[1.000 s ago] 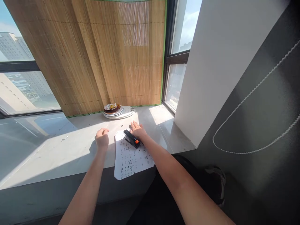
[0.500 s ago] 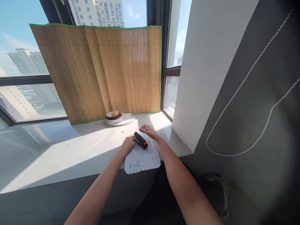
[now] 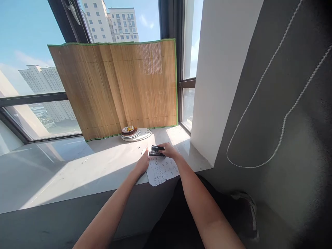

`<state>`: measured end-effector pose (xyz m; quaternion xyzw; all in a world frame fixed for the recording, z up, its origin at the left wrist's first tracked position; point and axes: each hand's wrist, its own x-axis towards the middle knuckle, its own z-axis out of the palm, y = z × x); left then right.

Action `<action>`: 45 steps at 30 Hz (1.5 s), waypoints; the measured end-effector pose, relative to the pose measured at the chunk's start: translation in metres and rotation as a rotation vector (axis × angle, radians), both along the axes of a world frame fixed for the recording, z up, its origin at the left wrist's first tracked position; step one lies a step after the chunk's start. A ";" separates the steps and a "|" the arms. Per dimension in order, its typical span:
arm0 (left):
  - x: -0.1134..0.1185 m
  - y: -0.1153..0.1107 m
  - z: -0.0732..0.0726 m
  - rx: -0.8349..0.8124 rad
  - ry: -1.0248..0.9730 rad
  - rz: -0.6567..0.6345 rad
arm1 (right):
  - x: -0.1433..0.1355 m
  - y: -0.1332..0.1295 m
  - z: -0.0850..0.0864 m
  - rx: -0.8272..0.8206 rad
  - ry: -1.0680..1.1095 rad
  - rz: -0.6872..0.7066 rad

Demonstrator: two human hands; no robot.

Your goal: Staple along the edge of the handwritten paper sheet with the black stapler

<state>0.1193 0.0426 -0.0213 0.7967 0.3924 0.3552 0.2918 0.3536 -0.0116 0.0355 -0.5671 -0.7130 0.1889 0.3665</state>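
Note:
A printed white paper sheet (image 3: 162, 169) lies on the pale window ledge (image 3: 103, 166), its near end hanging over the edge. A black stapler (image 3: 156, 150) sits at the sheet's far end, turned crosswise. My right hand (image 3: 169, 150) grips the stapler from the right. My left hand (image 3: 143, 162) presses flat on the sheet's left edge, fingers pointing toward the stapler.
A stack of plates (image 3: 132, 133) with something orange and yellow on top stands at the back of the ledge. A bamboo screen (image 3: 116, 86) leans against the window behind it. A white pillar (image 3: 215, 79) and a grey wall with a bead cord (image 3: 259, 90) stand to the right.
My right hand closed on the stapler and turned it crosswise at the paper's top. My left hand moved from the bare ledge onto the sheet's left edge. The camera tilted up.

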 end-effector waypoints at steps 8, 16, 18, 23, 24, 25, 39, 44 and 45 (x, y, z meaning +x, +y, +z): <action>-0.002 0.004 0.000 -0.057 0.030 0.012 | 0.002 -0.005 -0.004 -0.090 0.251 -0.219; -0.003 0.005 0.003 -0.072 0.017 0.061 | -0.010 -0.009 -0.015 -0.099 0.081 -0.322; -0.004 0.007 0.004 -0.065 0.030 0.086 | -0.012 -0.007 -0.018 -0.110 0.033 -0.305; -0.009 0.012 0.003 -0.131 -0.051 0.152 | -0.009 -0.007 -0.018 -0.077 0.075 -0.321; -0.011 0.013 0.002 -0.154 -0.080 0.161 | -0.008 -0.007 -0.017 -0.049 0.117 -0.328; -0.012 0.014 0.001 -0.170 -0.101 0.165 | -0.008 -0.008 -0.016 -0.025 0.158 -0.320; -0.017 0.004 0.017 -0.160 -0.332 0.206 | -0.030 -0.024 -0.005 0.329 -0.196 0.004; -0.024 -0.001 0.023 -0.361 -0.601 0.097 | -0.050 -0.030 0.003 0.403 -0.343 0.118; -0.025 -0.001 0.024 -0.385 -0.615 0.081 | -0.052 -0.030 0.004 0.402 -0.370 0.124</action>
